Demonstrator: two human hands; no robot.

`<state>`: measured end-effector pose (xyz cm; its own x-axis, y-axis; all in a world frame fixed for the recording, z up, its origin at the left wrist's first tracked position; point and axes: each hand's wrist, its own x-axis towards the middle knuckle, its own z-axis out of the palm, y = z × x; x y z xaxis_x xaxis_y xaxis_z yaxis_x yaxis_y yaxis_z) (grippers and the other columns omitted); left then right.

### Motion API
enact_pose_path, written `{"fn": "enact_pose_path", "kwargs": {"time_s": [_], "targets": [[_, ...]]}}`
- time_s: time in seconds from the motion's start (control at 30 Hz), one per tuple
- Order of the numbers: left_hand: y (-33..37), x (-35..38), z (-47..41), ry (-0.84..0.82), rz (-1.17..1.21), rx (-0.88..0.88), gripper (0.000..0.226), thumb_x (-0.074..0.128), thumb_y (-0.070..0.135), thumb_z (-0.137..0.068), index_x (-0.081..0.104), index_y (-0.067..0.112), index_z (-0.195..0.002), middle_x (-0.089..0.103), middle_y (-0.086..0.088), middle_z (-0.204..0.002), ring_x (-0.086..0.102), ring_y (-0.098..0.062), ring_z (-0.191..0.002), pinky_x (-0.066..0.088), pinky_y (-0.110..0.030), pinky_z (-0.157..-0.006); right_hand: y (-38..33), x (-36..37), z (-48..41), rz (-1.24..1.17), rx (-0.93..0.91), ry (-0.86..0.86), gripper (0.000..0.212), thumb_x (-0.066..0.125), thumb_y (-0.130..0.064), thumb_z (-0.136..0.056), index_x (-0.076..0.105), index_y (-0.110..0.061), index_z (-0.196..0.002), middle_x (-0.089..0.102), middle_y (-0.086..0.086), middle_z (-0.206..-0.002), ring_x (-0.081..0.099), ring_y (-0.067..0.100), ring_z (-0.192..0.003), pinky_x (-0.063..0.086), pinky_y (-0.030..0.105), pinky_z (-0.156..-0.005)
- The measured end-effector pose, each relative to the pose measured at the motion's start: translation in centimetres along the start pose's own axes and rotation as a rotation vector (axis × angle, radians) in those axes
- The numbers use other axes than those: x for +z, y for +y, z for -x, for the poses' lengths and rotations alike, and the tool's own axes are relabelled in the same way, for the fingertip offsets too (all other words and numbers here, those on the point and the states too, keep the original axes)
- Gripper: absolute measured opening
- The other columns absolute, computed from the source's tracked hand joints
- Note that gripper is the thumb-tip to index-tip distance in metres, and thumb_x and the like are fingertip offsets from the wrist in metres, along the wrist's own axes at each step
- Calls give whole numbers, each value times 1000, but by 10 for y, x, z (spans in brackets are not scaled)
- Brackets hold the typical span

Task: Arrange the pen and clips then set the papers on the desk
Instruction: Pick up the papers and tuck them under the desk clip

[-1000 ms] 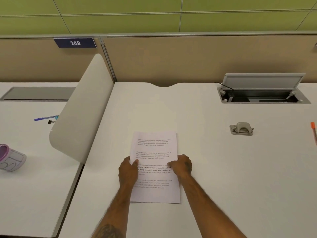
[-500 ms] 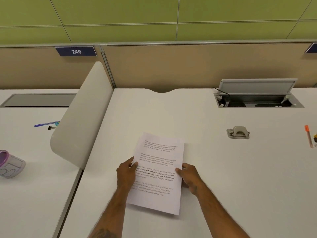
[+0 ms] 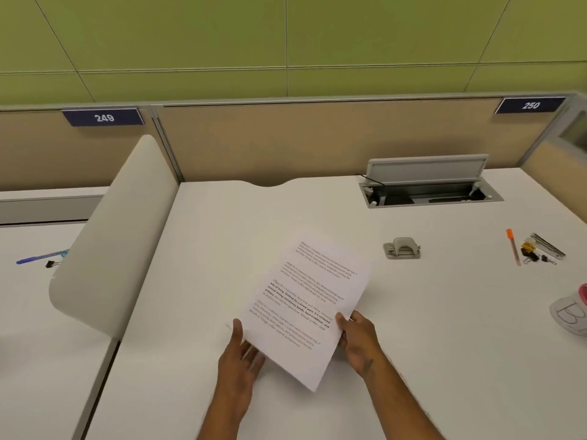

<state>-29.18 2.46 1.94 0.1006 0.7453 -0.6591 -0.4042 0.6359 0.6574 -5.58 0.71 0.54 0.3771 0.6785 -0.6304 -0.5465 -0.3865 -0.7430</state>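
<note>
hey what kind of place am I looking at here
Most likely an open-plan office with numbered workstations: desk number signs 249 and 250 on the partition, and an open cable hatch in the white desk.

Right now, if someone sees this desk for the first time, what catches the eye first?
First the printed papers, tilted at the middle of the white desk, with the left hand and right hand at their near edges. Next, the open cable hatch at the back right, then the orange pen beside the binder clips far right.
</note>
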Motion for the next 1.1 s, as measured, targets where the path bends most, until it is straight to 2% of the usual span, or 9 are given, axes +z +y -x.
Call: {"fn": "enact_pose_path", "kwargs": {"time_s": [0.17, 0.33, 0.43, 0.6, 0.73, 0.83, 0.93, 1.03, 1.1], "targets": [[-41, 58, 14, -180, 123, -27, 50, 68, 48, -84, 61, 23, -127, 70, -6, -124, 66, -28, -114, 46, -54, -104, -1, -20, 15, -33, -38, 41, 17, 55, -4, -95, 68, -12, -101, 77, 3, -95, 72, 21, -88, 59, 29, -63], [-67, 87, 14, 13, 138, 32, 42, 76, 21, -80, 65, 15, -120, 75, -8, -111, 74, -29, -95, 60, -44, -72, -9, -55, 25, -66, -56, 16, 20, 53, -4, -96, 68, -14, -103, 77, 3, -97, 73, 20, -90, 60, 31, -69], [-81, 103, 15, 76, 42, 68, 36, 77, 19, -81, 67, 14, -116, 75, -9, -110, 72, -33, -97, 57, -53, -84, -19, -86, 29, -71, -53, -65, 22, 53, -4, -96, 65, -13, -112, 75, 7, -106, 72, 25, -97, 60, 36, -75], [-92, 126, 17, 47, -87, 134, 35, 74, 17, -84, 66, 13, -117, 76, -7, -105, 72, -32, -94, 57, -46, -80, -50, -151, 28, -143, -101, -182, 38, 61, 0, -89, 60, -17, -123, 71, 8, -118, 69, 28, -106, 59, 37, -77], [-96, 137, 22, -76, -190, 142, 35, 73, 19, -85, 66, 14, -118, 76, -10, -107, 73, -34, -95, 59, -48, -79, -87, -212, 19, -174, -138, -130, 46, 70, -12, -83, 58, -21, -126, 70, 10, -119, 68, 30, -107, 59, 38, -77], [-99, 145, 24, -152, -250, 77, 37, 73, 20, -83, 67, 10, -118, 74, -16, -110, 72, -38, -98, 58, -54, -82, -112, -253, 14, -69, -155, -109, 56, 74, -26, -77, 55, -29, -130, 68, 9, -120, 66, 29, -108, 58, 38, -75], [-105, 153, 25, -206, -287, 12, 38, 76, 20, -79, 69, 8, -114, 73, -20, -110, 71, -42, -97, 60, -51, -73, -125, -277, 10, 133, -148, -169, 57, 72, -34, -79, 53, -29, -133, 67, 4, -124, 68, 23, -108, 59, 35, -79], [-114, 163, 25, -245, -355, -15, 42, 78, 23, -79, 68, 6, -116, 72, -21, -111, 70, -43, -98, 60, -49, -74, -124, -288, 5, 306, -183, -186, 45, 65, -29, -90, 55, -24, -133, 72, -1, -117, 70, 20, -103, 56, 41, -91], [-120, 172, 24, -246, -382, -9, 42, 77, 24, -80, 67, 6, -116, 73, -21, -110, 71, -42, -98, 60, -49, -74, -119, -293, 1, 401, -231, -146, 38, 59, -24, -95, 57, -23, -132, 74, -4, -111, 72, 17, -97, 57, 40, -89]]}}
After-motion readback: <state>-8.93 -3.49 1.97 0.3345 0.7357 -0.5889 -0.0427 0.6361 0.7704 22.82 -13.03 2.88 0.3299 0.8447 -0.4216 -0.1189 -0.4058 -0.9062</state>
